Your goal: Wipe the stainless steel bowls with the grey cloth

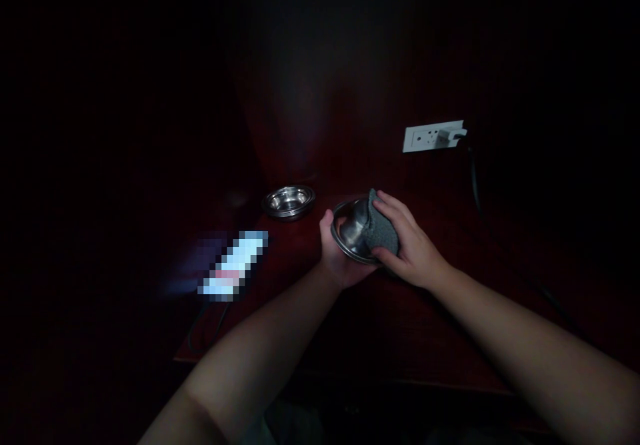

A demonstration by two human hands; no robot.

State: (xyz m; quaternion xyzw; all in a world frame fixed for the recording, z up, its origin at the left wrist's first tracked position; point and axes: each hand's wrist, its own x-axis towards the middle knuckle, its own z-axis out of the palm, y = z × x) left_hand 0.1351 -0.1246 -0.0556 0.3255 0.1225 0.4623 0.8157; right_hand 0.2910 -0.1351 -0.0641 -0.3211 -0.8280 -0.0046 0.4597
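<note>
A shiny metal bowl (353,233) is tilted on its side above the dark red table. My left hand (343,258) grips it from below and the left, with the thumb at the rim. Against the bowl's right side lies a grey cloth (383,231), folded over its edge. My right hand (413,248) is closed on that cloth, fingers above and thumb below, pressing it to the metal. The fingers of my left hand under the bowl are mostly hidden.
Stacked metal bowls (289,201) stand at the back left of the table (300,325). A lit phone (235,265), its screen blurred, lies at the left with a cable near it. A white wall socket (423,138) holds a plug with a dark cord (474,178) hanging down.
</note>
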